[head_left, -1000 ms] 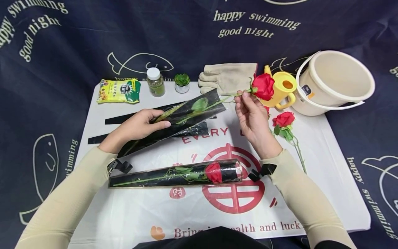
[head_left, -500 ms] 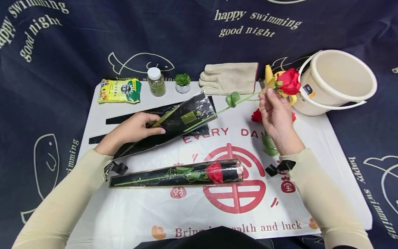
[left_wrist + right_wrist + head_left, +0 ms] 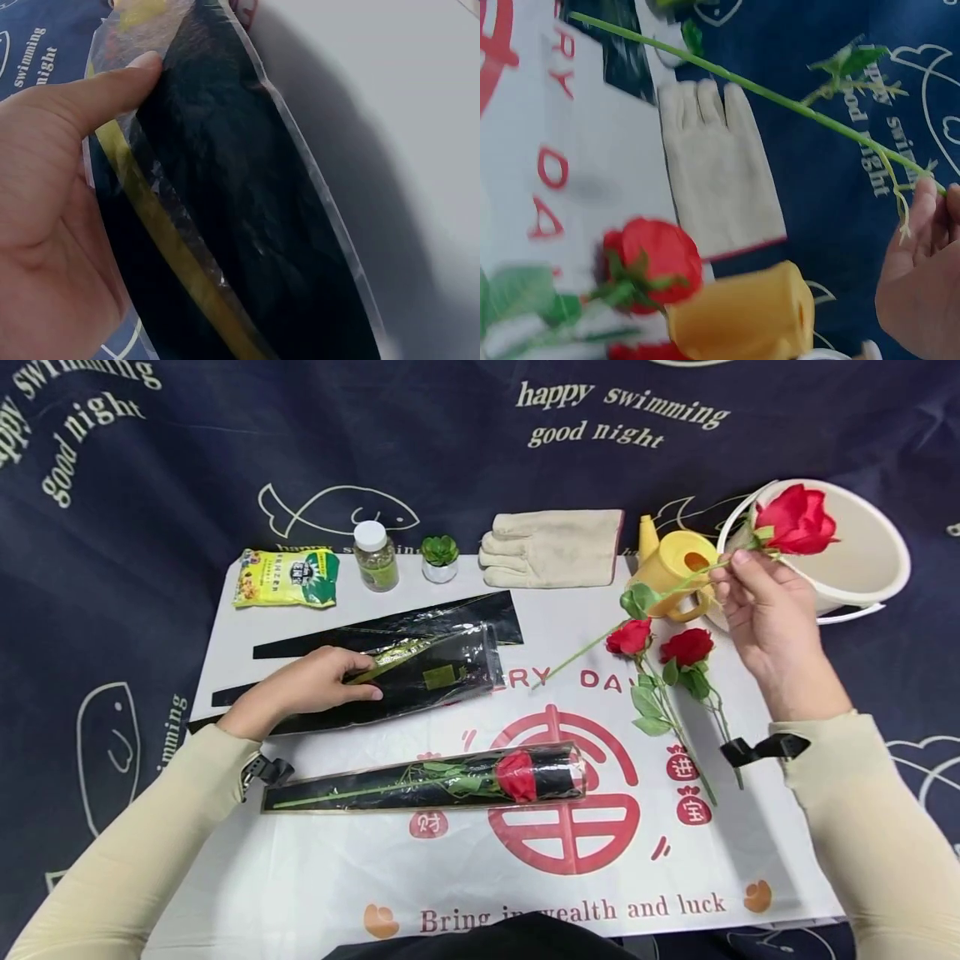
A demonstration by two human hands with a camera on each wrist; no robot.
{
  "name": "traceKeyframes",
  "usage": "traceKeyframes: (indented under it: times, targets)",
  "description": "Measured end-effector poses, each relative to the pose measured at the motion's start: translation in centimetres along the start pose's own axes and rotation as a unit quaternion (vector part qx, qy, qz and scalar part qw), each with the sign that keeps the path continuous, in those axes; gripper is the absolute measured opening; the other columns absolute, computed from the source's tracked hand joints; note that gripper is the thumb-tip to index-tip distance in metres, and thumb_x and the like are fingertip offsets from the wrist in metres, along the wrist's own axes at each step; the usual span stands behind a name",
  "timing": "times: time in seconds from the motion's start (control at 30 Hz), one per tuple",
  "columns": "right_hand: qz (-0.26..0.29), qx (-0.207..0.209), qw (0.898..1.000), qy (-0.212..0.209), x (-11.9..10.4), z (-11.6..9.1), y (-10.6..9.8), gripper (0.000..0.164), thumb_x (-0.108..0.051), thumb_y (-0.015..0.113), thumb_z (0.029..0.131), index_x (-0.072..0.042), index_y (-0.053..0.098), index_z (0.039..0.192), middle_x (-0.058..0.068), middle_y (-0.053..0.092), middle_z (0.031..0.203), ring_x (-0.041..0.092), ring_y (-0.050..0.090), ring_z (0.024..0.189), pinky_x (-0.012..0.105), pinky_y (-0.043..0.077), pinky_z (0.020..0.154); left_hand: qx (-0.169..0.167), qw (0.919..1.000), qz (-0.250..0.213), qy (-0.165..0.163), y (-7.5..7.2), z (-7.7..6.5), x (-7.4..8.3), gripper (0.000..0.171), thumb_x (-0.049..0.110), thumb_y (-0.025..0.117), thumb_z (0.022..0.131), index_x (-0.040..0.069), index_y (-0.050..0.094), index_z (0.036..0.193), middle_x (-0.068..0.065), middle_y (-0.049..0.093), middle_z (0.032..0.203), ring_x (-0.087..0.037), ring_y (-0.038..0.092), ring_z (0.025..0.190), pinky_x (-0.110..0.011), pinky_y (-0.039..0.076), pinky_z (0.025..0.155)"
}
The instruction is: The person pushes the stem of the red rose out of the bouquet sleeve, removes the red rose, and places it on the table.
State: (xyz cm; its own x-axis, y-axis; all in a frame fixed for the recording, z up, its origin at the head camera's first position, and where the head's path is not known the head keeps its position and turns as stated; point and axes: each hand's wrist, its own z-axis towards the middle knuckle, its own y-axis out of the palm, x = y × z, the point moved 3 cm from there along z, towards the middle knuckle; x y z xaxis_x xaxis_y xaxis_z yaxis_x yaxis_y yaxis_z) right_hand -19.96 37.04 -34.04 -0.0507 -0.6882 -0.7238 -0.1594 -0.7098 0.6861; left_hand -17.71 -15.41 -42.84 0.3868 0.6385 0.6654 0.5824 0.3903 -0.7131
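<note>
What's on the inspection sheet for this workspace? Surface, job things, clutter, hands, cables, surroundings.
Surface: white table covering, printed with red and orange designs and lettering.
Job's things: raised rose; half-clear black sleeve; sleeved rose lying nearest the person; two loose roses lying on the right; more sleeves behind the held one.
Clutter: packet, jar, potted plant, glove, yellow watering can, bucket, along the far side.
Hands: left hand grips the black sleeve; right hand holds the raised rose just below its bloom.
Cables: nothing seen.
Surroundings: dark blue fabric with fish outlines and lettering.
</note>
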Motion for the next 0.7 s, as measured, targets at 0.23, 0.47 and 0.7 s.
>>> traceKeyframes:
  times: [0.23,0.47,0.7]
  targets:
    - [-0.097,-0.064,0.992,0.045,-2.3,0.1,-0.2,0.017,0.016,0.051,0.088,0.018,0.058,0.104,0.024,0.064,0.083,0.033,0.065,0.071,0.033,0.053,0.066,-0.031,0.9995,0.01,0.003,1.2,0.2,-0.1,0.016,0.032,0.065,0.089,0.018,0.059,0.083,0.004,0.047,0.069,-0.01,0.04,0.056,-0.033,0.037,0.059]
    - [-0.267,-0.155,0.94,0.145,-1.6,-0.2,-0.2,0.019,0.016,0.048,0.09,0.015,0.06,0.104,0.022,0.067,0.094,0.026,0.067,0.078,0.032,0.052,0.07,-0.056,0.9979,0.031,0.003,2.0,0.1,0.0,0.02,0.034,0.064,0.09,0.019,0.054,0.08,0.002,0.037,0.062,-0.011,0.029,0.05,-0.033,0.032,0.056]
    - [-0.54,-0.159,0.813,0.149,3.0,-0.3,-0.8,0.021,-0.01,0.069,0.086,0.004,0.065,0.101,0.013,0.069,0.084,0.021,0.067,0.074,0.032,0.053,0.065,-0.047,0.9968,0.066,0.0,2.8,0.2,-0.3,0.018,0.037,0.062,0.09,0.021,0.063,0.098,0.006,0.057,0.078,-0.009,0.049,0.062,-0.034,0.041,0.062]
